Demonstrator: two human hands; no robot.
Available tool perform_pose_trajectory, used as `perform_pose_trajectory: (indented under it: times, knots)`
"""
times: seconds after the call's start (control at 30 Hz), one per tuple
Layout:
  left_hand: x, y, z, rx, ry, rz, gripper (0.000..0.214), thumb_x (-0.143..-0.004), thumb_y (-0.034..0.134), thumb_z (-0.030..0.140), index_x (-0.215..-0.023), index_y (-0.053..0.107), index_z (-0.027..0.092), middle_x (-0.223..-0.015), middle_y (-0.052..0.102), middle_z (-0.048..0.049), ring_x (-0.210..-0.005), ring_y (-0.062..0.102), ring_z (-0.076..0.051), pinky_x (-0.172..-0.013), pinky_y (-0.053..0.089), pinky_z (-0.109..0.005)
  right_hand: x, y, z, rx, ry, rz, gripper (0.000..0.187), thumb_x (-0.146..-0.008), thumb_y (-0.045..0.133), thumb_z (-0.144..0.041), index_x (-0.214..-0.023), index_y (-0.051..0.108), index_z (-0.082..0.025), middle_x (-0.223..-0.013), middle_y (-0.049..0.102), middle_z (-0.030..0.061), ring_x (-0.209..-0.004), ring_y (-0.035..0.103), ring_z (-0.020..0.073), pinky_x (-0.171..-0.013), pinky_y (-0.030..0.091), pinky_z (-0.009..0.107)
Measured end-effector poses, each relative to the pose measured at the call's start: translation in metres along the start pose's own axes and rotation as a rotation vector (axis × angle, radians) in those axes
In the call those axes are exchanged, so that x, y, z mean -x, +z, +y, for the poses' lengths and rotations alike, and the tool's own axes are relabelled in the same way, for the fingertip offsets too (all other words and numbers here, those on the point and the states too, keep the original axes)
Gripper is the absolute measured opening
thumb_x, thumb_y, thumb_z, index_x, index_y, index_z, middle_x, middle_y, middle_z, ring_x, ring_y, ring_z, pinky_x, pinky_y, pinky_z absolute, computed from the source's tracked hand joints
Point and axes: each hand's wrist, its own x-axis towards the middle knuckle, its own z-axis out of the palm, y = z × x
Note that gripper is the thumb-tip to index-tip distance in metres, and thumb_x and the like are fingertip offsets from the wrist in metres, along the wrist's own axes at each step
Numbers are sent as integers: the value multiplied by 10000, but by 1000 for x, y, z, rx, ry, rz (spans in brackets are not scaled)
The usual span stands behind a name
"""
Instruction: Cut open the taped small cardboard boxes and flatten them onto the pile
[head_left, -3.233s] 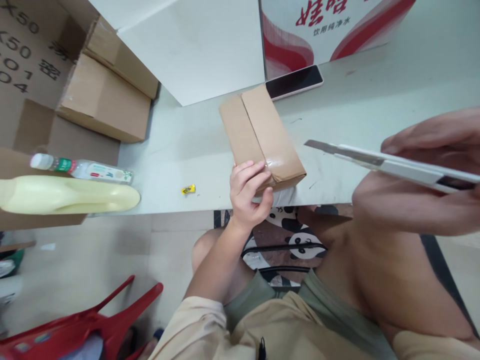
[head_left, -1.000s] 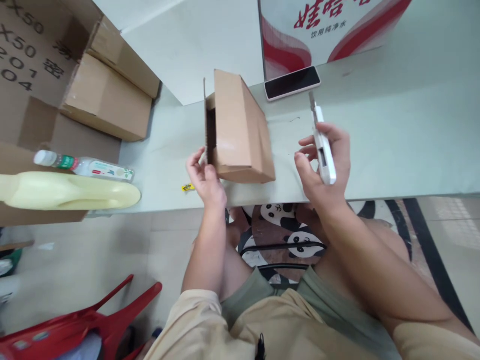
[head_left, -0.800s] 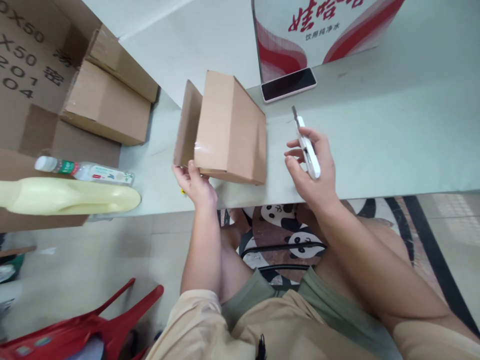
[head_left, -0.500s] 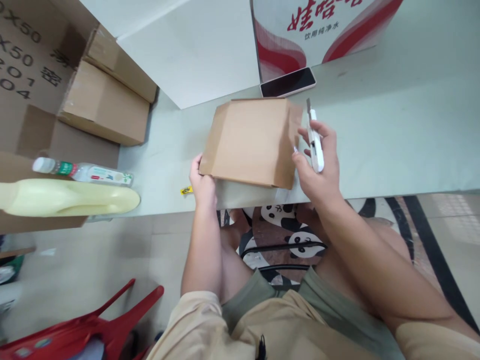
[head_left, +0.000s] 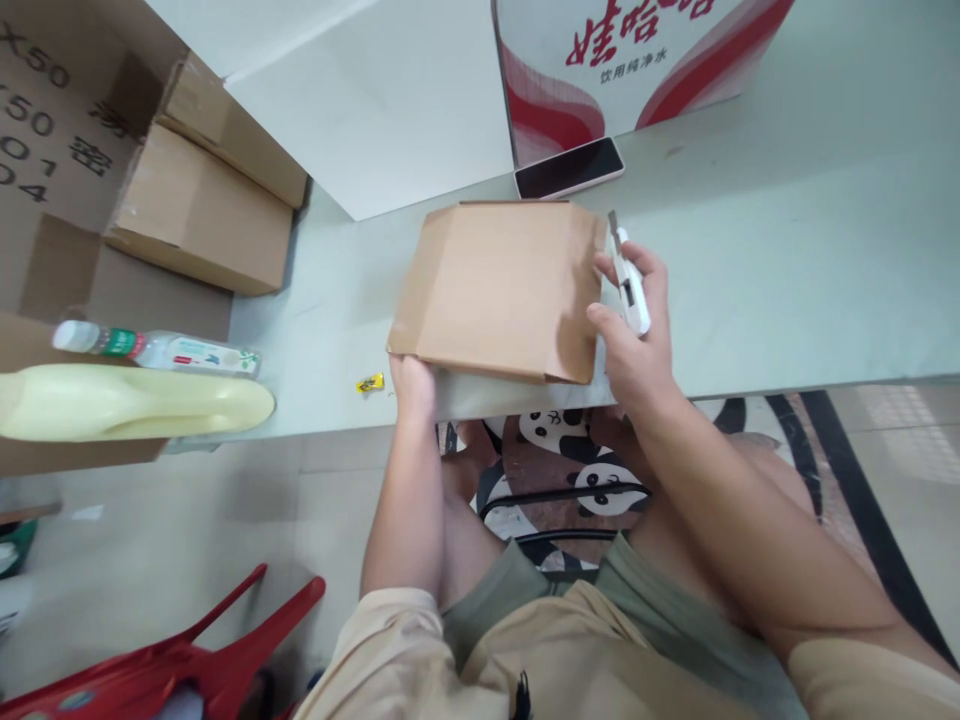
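Note:
A brown cardboard box (head_left: 499,285) stands at the near edge of the pale table (head_left: 750,260), its broad plain side toward me. My left hand (head_left: 412,375) grips the box's lower left corner, fingers tucked under it. My right hand (head_left: 634,330) is closed around a white utility knife (head_left: 628,285) with the blade pointing away, and its fingers touch the box's right edge.
A phone (head_left: 568,167) lies screen up behind the box, before a red and white carton (head_left: 630,60). Cardboard boxes (head_left: 199,205) are stacked at left, with a water bottle (head_left: 154,350) and cream jug (head_left: 127,400). A small yellow scrap (head_left: 370,382) lies near my left hand. A red chair (head_left: 187,660) stands below.
The box was turned from lying taped side up, through standing on edge with a flap open, to broad side facing me. My right hand brought the knife down beside it.

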Motion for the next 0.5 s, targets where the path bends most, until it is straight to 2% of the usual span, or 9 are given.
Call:
perform_pose_trajectory:
  times: [0.07, 0.13, 0.2, 0.27, 0.3, 0.37, 0.4, 0.5]
  knots:
    - [1, 0, 4, -10, 30, -9, 290, -838, 554, 449, -910, 691, 204, -1027, 761, -85, -1150, 680, -259, -1035, 543, -368, -1, 1, -8, -42, -33, 28, 551, -966, 487, -419, -1477, 286, -374, -1476, 506, 101, -1343, 568, 280, -865, 615, 441]
    - [2, 1, 6, -11, -12, 39, 315, -855, 504, 440, -903, 699, 198, -992, 763, -86, -1088, 696, -269, -989, 561, -386, -2, 2, -16, -95, -80, 29, 641, -956, 486, -540, -1510, 195, -400, -1535, 434, 103, -1370, 546, 297, -884, 611, 464]
    - [1, 1, 6, -63, -69, 113, 326, -850, 508, 446, -923, 710, 201, -1012, 766, -85, -1070, 697, -279, -981, 559, -405, -2, 2, -20, -151, -155, -25, 851, -857, 606, -662, -1525, 140, -415, -1589, 357, 92, -1422, 491, 326, -995, 572, 527]
    - [1, 0, 4, -133, -84, 132, 295, -821, 577, 435, -953, 717, 212, -1080, 764, -81, -1115, 682, -286, -1025, 535, -406, -1, 4, -20, -168, -242, -93, 1045, -719, 748, -704, -1525, 147, -418, -1608, 322, 75, -1485, 404, 355, -1143, 461, 591]
    - [1, 0, 2, -151, -70, 121, 280, -808, 609, 424, -959, 719, 216, -1113, 760, -80, -1149, 670, -285, -1052, 518, -397, -1, 4, -20, -153, -278, -110, 1075, -682, 787, -697, -1518, 170, -419, -1601, 333, 67, -1506, 368, 363, -1197, 395, 610]
    - [1, 0, 1, -133, -36, 94, 262, -821, 612, 424, -935, 715, 212, -1092, 759, -83, -1133, 673, -275, -1036, 525, -377, 0, 5, -18, -87, -314, -113, 1045, -680, 808, -672, -1504, 218, -417, -1567, 379, 61, -1519, 342, 367, -1251, 299, 634]
    - [1, 0, 1, -103, -39, 83, 278, -845, 584, 442, -920, 708, 205, -1031, 759, -83, -1066, 690, -267, -975, 554, -375, 0, 5, -17, -48, -315, -101, 1013, -695, 802, -665, -1498, 238, -411, -1547, 402, 66, -1511, 353, 368, -1256, 281, 646]
    - [2, 1, 3, 10, -50, 2, 427, -913, 469, 555, -903, 682, 186, -833, 708, -60, -825, 693, -224, -756, 584, -354, 0, 4, -18, 50, -276, -34, 932, -749, 765, -658, -1491, 274, -381, -1489, 453, 92, -1461, 419, 367, -1233, 310, 670]
